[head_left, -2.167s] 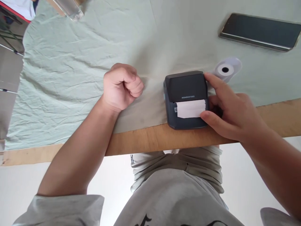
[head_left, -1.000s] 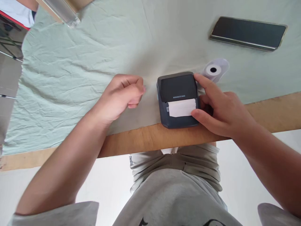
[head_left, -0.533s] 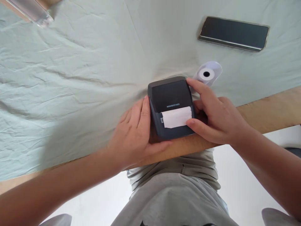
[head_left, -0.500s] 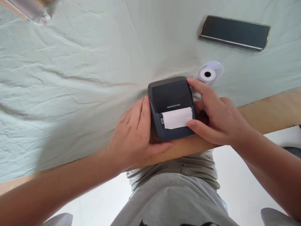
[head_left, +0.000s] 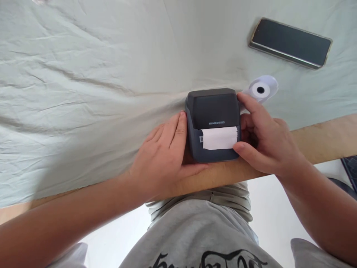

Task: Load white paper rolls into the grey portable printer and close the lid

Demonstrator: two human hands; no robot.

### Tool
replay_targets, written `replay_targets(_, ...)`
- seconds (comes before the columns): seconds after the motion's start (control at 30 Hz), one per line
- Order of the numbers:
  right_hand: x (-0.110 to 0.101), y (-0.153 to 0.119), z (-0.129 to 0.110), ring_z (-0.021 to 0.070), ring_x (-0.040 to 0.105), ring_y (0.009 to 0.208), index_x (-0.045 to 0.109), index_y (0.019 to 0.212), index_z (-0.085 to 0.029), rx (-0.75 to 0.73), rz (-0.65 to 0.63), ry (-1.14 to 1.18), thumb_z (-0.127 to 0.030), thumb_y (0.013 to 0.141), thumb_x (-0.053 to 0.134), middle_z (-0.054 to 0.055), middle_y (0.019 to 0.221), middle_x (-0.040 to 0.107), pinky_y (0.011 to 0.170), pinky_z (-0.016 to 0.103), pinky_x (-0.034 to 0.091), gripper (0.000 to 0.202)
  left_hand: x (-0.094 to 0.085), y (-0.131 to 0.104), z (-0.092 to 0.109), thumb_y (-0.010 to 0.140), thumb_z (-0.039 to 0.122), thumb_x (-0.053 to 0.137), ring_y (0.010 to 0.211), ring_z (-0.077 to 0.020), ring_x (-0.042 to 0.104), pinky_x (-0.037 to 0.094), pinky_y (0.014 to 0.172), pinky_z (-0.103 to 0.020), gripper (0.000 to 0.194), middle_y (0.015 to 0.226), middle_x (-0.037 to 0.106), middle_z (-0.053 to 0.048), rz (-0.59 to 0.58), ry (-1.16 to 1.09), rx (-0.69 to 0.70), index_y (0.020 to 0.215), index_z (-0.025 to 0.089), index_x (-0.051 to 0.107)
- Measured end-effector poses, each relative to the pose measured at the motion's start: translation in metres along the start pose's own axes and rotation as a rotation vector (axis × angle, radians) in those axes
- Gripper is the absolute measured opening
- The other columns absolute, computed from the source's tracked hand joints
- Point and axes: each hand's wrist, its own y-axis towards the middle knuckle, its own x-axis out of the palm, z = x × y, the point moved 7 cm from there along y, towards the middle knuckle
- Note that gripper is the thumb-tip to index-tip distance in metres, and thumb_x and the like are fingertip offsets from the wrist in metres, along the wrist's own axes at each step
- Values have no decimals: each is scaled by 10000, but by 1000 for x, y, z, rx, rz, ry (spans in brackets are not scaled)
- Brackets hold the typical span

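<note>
A dark label printer (head_left: 216,108) marked NIIMBOT lies near the table's front edge, its lid down. From its slot a strip of white paper (head_left: 220,138) sticks out over the front. My left hand (head_left: 161,149) holds the printer's left side with straight fingers, the thumb along the front. On the other side, my right hand (head_left: 267,137) grips it, index finger at the back corner and thumb by the paper's lower right corner. Its remaining fingers curl against the printer's side, partly hidden. A partly unwound white paper roll (head_left: 255,89) with a black core sits just beyond my right hand.
A phone (head_left: 291,42) in a clear case lies at the back right. Wrinkled pale green cloth (head_left: 111,74) covers the table, and a bare wooden strip (head_left: 320,137) runs along the front edge. A dark object (head_left: 348,169) shows below the table at the right.
The view has shifted and turned a little, so the printer, roll and phone appear farther right. The clear object at the top left has nearly left the frame. Both hands keep their hold.
</note>
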Motion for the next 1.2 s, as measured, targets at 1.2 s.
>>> replay_targets(1.2,5,-2,-4,204,617,562,50,1830,-122,-127,-36,-158,-724,1136,376,61,840,715,483,310,411,975,-2,0,-6,1078,875,512,1519,-454,690,601,1239,-574,1089,1683,603,-356,-15,-45,22,1743,17,427)
